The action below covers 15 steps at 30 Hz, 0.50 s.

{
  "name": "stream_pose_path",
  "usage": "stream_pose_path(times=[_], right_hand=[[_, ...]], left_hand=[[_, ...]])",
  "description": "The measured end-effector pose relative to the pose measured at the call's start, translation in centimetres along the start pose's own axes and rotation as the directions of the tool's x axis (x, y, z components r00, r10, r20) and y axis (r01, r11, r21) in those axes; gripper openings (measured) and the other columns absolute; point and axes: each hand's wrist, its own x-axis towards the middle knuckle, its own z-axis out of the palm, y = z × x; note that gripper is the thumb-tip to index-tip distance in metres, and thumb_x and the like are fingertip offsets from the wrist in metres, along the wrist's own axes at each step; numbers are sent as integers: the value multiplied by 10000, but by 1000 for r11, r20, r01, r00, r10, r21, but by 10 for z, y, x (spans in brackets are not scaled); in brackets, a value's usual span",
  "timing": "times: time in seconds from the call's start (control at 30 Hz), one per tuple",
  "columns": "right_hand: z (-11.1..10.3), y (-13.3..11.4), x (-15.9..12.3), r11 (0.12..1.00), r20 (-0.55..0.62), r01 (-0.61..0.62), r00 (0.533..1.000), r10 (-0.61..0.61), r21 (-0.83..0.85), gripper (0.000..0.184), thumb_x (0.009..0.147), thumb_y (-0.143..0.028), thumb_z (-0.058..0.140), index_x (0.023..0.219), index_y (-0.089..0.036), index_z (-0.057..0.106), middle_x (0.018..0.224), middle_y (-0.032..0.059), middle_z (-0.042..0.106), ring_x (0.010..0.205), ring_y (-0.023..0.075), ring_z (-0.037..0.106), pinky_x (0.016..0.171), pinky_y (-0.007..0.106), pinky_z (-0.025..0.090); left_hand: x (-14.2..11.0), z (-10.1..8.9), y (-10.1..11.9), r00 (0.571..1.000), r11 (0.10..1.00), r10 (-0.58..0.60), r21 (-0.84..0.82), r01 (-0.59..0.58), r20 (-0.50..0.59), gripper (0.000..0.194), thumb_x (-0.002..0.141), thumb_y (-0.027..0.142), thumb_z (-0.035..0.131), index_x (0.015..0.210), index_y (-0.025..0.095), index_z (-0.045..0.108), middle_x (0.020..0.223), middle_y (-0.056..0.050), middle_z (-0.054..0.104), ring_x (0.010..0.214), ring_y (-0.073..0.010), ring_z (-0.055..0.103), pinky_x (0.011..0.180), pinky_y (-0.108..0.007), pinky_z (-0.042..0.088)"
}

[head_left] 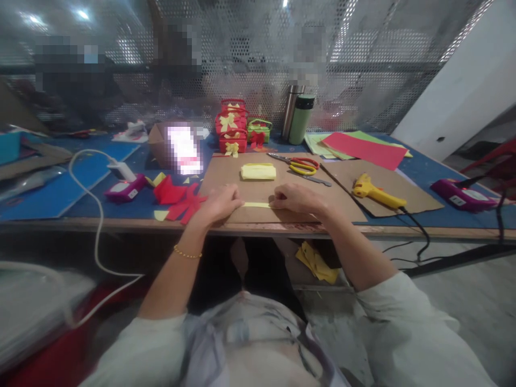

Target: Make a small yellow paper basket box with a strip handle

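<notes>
A narrow pale yellow paper strip (257, 205) stretches level between my two hands, just over the brown cardboard sheet (237, 160). My left hand (223, 203) pinches one end, fingers closed. At the other end my right hand (297, 199) is curled shut on the strip. Beyond the strip lies a small yellow paper box (258, 171), touched by neither hand. Scissors (300, 164) with red and yellow handles rest farther back on the cardboard, beside a flat grey blade-like tool (318, 181). Both hands' fingertips are partly hidden by the knuckles.
A yellow glue gun (377, 192) lies on cardboard at right, its cord hanging over the edge. Red paper pieces (181, 199) and a lit phone (184, 149) are at left. Small red boxes (232, 129) and a green bottle (301, 121) stand behind. A white cable (97, 215) loops down.
</notes>
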Motion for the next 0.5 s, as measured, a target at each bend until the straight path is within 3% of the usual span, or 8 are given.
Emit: stream_pose_path(times=[0.27, 0.37, 0.5], right_hand=[[-1, -4, -2, 999, -8, -24, 1000, 24, -48, 233, 968, -395, 653, 939, -178, 733, 989, 93, 755, 861, 199, 640, 638, 280, 327], [-1, -5, -3, 995, -15, -43, 999, 42, -85, 249, 972, -408, 641, 979, -177, 733, 1028, 101, 760, 889, 206, 651, 643, 281, 330], [-2, -7, -6, 993, -19, -70, 997, 68, -95, 247, 972, -402, 632, 983, -177, 734, 1029, 103, 761, 885, 211, 650, 642, 291, 329]], left_hand=[[-1, -5, 3, 1000, 993, -1, 120, -2, 21, 145, 951, 318, 623, 877, 210, 560, 936, -59, 683, 940, -261, 618, 844, -375, 414], [-9, -3, 15, 989, 961, 148, 242, -136, -30, 16, 963, 185, 582, 964, 181, 598, 1006, -88, 677, 1001, -272, 614, 874, -385, 411], [-23, 9, 31, 924, 845, 380, 421, -330, -38, 299, 891, -65, 431, 993, 133, 632, 1020, -133, 665, 960, -260, 611, 831, -367, 413]])
